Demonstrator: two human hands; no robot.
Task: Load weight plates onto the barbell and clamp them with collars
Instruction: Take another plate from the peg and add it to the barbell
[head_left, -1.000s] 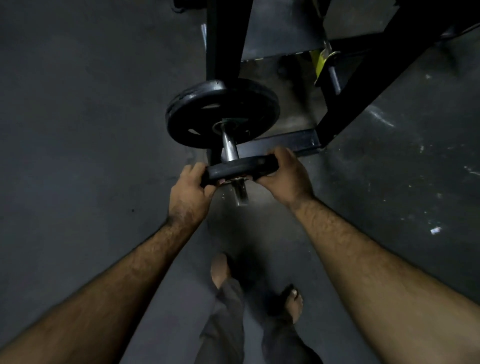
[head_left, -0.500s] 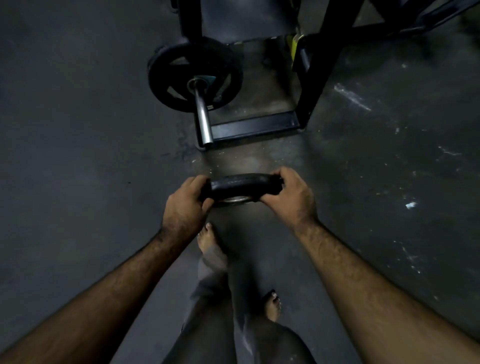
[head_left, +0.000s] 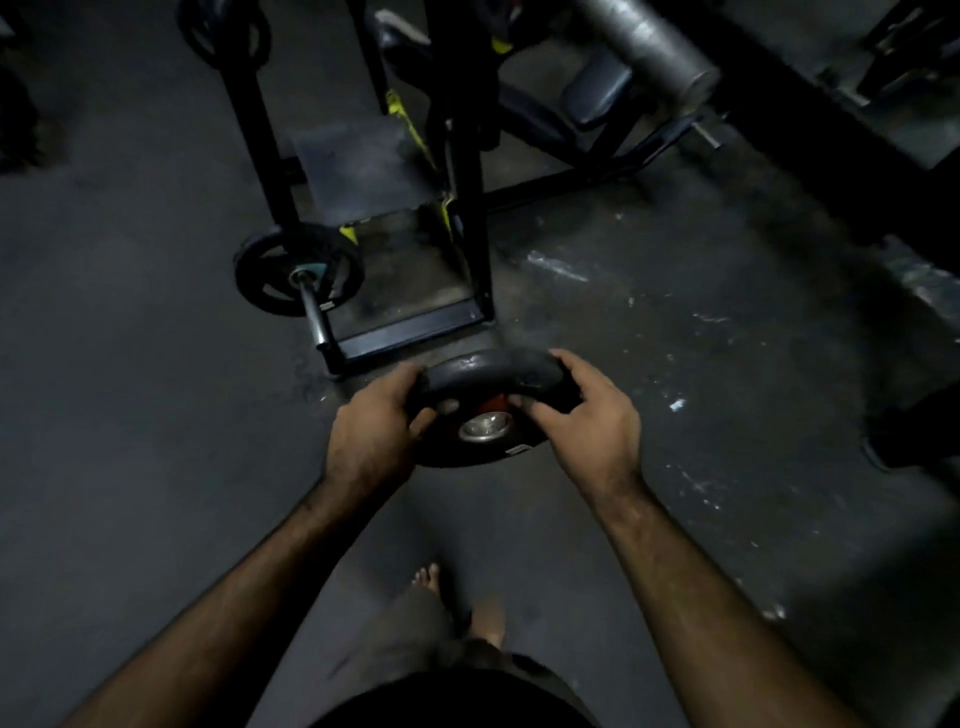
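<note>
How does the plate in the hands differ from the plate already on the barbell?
The held plate is gripped off the bar by the left hand and right hand; the loaded plate sits on the barbell sleeve. The held plate is tilted, its rim up and its hub facing the camera; the loaded plate stands upright. The held plate shows a red patch around a metal hub; the loaded plate shows spoke-like cutouts. Both are round and black.
</note>
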